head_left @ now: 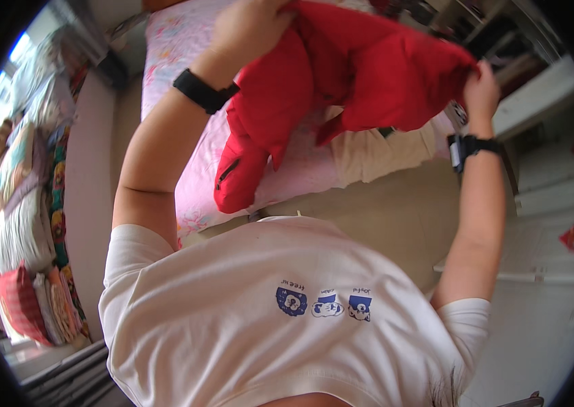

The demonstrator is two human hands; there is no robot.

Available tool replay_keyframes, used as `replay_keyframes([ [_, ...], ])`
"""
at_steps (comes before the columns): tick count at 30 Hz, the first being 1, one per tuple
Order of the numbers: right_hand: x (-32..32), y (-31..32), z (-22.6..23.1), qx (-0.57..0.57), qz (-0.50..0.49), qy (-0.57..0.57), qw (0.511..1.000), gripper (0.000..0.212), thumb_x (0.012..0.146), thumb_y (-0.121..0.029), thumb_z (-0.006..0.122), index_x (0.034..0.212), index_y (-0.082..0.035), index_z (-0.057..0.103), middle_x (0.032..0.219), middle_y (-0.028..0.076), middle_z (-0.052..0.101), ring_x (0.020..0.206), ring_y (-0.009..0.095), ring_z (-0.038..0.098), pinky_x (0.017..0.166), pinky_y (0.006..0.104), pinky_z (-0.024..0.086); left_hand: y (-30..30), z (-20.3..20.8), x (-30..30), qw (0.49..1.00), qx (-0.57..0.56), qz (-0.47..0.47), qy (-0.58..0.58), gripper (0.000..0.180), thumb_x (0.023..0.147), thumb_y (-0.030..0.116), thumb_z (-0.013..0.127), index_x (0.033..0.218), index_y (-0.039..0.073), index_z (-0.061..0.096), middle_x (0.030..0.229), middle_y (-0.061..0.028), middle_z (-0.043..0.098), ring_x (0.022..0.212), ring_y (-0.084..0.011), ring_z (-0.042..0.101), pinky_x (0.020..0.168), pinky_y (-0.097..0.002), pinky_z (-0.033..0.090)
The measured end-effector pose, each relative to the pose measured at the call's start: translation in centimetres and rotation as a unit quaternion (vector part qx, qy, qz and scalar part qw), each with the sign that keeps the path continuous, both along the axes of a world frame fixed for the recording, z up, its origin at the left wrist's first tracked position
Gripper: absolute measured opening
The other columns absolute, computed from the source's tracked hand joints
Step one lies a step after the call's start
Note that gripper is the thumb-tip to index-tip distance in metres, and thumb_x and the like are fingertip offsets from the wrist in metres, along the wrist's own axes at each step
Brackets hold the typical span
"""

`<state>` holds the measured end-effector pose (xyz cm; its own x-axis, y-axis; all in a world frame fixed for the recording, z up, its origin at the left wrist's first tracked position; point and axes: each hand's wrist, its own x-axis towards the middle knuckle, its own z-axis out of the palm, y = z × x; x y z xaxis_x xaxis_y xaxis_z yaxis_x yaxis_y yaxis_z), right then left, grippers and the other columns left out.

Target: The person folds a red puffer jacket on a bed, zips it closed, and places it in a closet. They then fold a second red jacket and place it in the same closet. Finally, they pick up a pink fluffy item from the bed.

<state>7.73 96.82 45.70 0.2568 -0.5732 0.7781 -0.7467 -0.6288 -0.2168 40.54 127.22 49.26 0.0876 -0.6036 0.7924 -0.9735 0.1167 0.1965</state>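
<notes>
A red jacket hangs stretched between my two hands above the bed. At its upper left edge, my left hand is closed on the cloth; the fingertips are partly hidden. My right hand grips the opposite edge, fingers wrapped round the fabric. One long red part with a short dark zip droops toward the near edge of the bed. Below the jacket, a beige cloth lies on the bed, partly covered from sight. Each of my wrists wears a black band.
The bed has a pink flowered sheet. Folded bedding and a red checked cushion are stacked by the window at left. Shelves stand at the far right, with a white surface nearer. Tiled floor shows between bed and me.
</notes>
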Motion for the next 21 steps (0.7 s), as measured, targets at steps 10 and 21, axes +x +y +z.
replay_keyframes([
  [10, -15.6, 15.2, 19.9, -0.245, -0.077, -0.006, 0.966, 0.024, 0.083, -0.007, 0.048, 0.101, 0.003, 0.058, 0.093, 0.026, 0.066, 0.089, 0.046, 0.061, 0.079, 0.0521, 0.046, 1.7, 10.9, -12.1, 0.988, -0.136, -0.076, 0.025, 0.021, 0.084, 0.015, 0.061, 0.099, 0.001, 0.065, 0.085, -0.0231, 0.065, 0.08, -0.0375, 0.064, 0.07, -0.039, 0.049],
  [21, -20.2, 11.8, 16.0, -0.165, -0.2, 0.073, 0.963, 0.03, 0.092, -0.036, 0.044, 0.116, -0.024, 0.059, 0.112, 0.006, 0.065, 0.101, 0.035, 0.06, 0.081, 0.0456, 0.049, 3.7, 3.8, -16.1, 0.992, -0.008, -0.11, 0.057, 0.025, 0.085, 0.021, 0.061, 0.105, 0.006, 0.063, 0.094, -0.0166, 0.065, 0.088, -0.0362, 0.063, 0.074, -0.0393, 0.051],
])
